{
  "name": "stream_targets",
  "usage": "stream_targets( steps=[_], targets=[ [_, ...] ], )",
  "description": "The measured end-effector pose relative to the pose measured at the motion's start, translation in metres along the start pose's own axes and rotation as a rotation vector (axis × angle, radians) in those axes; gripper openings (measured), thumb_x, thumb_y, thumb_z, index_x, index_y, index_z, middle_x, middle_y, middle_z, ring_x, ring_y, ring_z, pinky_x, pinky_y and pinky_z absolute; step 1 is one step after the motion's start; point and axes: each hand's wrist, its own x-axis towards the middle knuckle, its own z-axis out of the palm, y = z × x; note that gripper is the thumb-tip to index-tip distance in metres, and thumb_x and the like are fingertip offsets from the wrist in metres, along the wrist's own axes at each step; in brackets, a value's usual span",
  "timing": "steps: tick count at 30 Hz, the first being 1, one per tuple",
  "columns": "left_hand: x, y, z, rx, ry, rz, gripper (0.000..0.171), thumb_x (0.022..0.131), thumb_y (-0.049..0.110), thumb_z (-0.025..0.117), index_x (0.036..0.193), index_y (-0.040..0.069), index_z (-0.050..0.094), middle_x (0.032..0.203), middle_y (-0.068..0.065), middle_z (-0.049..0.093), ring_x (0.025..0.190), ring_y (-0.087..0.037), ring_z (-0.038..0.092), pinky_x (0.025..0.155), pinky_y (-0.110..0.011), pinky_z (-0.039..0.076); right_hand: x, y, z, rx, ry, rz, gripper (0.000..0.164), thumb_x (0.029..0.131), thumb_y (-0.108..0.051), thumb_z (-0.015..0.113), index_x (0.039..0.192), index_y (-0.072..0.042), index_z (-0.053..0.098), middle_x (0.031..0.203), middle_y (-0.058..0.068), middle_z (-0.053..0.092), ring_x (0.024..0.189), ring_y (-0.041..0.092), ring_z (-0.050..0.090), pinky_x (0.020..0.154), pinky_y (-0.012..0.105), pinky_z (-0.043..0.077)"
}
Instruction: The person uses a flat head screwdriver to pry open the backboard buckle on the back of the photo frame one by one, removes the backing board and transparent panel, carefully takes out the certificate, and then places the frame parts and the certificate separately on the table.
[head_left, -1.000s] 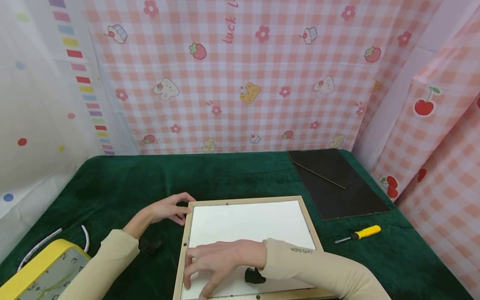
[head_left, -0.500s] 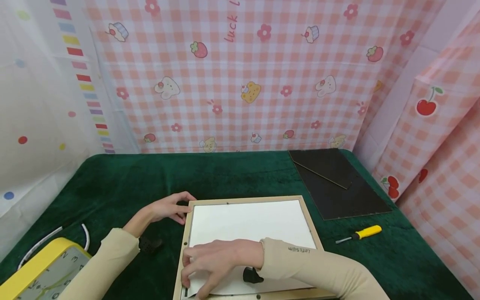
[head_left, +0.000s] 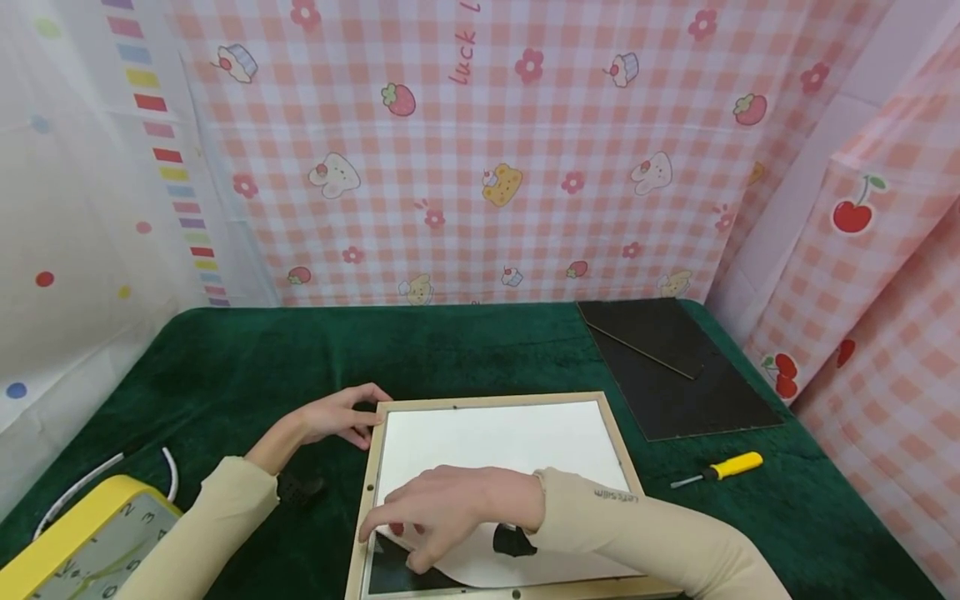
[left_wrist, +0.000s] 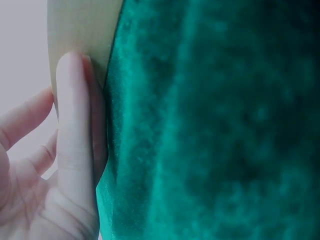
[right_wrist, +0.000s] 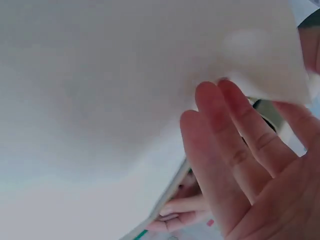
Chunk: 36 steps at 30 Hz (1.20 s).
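A picture frame (head_left: 618, 442) with a light wooden border lies on the green cloth. Within it is a white sheet (head_left: 502, 433), its near left corner raised and curled, baring a dark glossy surface (head_left: 405, 575) beneath. My right hand (head_left: 450, 512) holds that lifted corner; in the right wrist view, several fingers (right_wrist: 215, 115) lie against the sheet and the thumb is at its far edge. At the far left corner, my left hand (head_left: 348, 421) grips the frame's border; the left wrist view shows one finger (left_wrist: 75, 120) along the wooden side.
A black board (head_left: 660, 375) with a thin rod (head_left: 637, 348) on it lies at the back right. Nearer is a yellow-handled screwdriver (head_left: 731, 467). A yellow clock (head_left: 82, 542) and a white cable (head_left: 82, 487) are at the left. Patterned curtains (head_left: 480, 150) enclose the table.
The sheet's near left corner has come up, exposing the dark surface below. My right hand has risen slightly with it. My left hand has stayed on the frame's far left corner.
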Motion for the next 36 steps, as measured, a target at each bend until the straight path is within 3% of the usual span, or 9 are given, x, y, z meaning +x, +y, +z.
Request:
stream_targets(
  steps=[7, 14, 21, 25, 28, 32, 36],
  targets=[
    [0.000, 0.000, -0.001, -0.003, 0.005, -0.009, 0.035, 0.089, 0.017, 0.053, 0.116, -0.002, 0.041, 0.109, -0.018, 0.042, 0.070, -0.023, 0.056, 0.066, -0.038, 0.050, -0.012, 0.000, -0.015, 0.068, 0.122, 0.079, 0.035, 0.080, -0.011, 0.064, 0.113, -0.012, 0.055, 0.094, -0.012, 0.055, 0.062, 0.001, 0.046, 0.056, 0.013, 0.040],
    [0.001, 0.000, -0.001, -0.013, 0.007, -0.022, 0.035, 0.090, 0.017, 0.053, 0.116, -0.003, 0.041, 0.111, -0.019, 0.040, 0.069, -0.023, 0.056, 0.065, -0.037, 0.050, -0.027, 0.012, -0.021, 0.235, 0.283, 0.200, 0.016, 0.078, -0.009, 0.064, 0.093, -0.015, 0.058, 0.074, -0.010, 0.053, 0.056, 0.006, 0.043, 0.049, 0.019, 0.039],
    [0.002, -0.002, -0.001, -0.013, -0.002, -0.019, 0.035, 0.090, 0.018, 0.052, 0.117, -0.001, 0.041, 0.112, -0.018, 0.040, 0.070, -0.023, 0.056, 0.065, -0.037, 0.050, -0.052, 0.031, -0.023, 0.498, 0.284, 0.322, 0.041, 0.075, -0.004, 0.060, 0.113, -0.015, 0.049, 0.073, 0.000, 0.051, 0.054, 0.012, 0.043, 0.049, 0.024, 0.036],
    [0.002, -0.001, -0.001, -0.022, -0.003, -0.023, 0.033, 0.090, 0.017, 0.052, 0.116, -0.001, 0.041, 0.113, -0.018, 0.039, 0.069, -0.022, 0.056, 0.064, -0.036, 0.050, -0.073, 0.047, -0.022, 0.578, 0.313, 0.361, 0.045, 0.076, -0.007, 0.059, 0.121, -0.011, 0.050, 0.082, 0.001, 0.049, 0.071, 0.013, 0.045, 0.057, 0.026, 0.039],
    [0.002, 0.000, -0.001, -0.031, -0.006, -0.027, 0.032, 0.090, 0.015, 0.052, 0.116, -0.001, 0.041, 0.113, -0.018, 0.039, 0.068, -0.021, 0.056, 0.064, -0.036, 0.051, -0.093, 0.059, -0.020, 0.661, 0.341, 0.351, 0.045, 0.077, -0.009, 0.058, 0.121, -0.006, 0.050, 0.090, 0.004, 0.047, 0.079, 0.016, 0.046, 0.062, 0.030, 0.045],
    [0.001, 0.000, 0.000, -0.033, -0.005, -0.028, 0.032, 0.090, 0.014, 0.052, 0.116, -0.001, 0.041, 0.110, -0.018, 0.041, 0.067, -0.021, 0.056, 0.063, -0.036, 0.051, -0.123, 0.074, -0.018, 0.771, 0.371, 0.331, 0.046, 0.079, -0.011, 0.059, 0.123, -0.003, 0.046, 0.095, 0.011, 0.046, 0.079, 0.022, 0.051, 0.061, 0.038, 0.050],
    [0.001, -0.001, 0.000, -0.032, -0.003, -0.020, 0.032, 0.090, 0.015, 0.052, 0.116, -0.002, 0.041, 0.109, -0.018, 0.042, 0.067, -0.021, 0.056, 0.063, -0.036, 0.051, -0.153, 0.086, -0.013, 0.788, 0.426, 0.338, 0.049, 0.082, -0.012, 0.059, 0.126, -0.001, 0.042, 0.099, 0.013, 0.051, 0.079, 0.025, 0.055, 0.060, 0.038, 0.050]
  ],
)
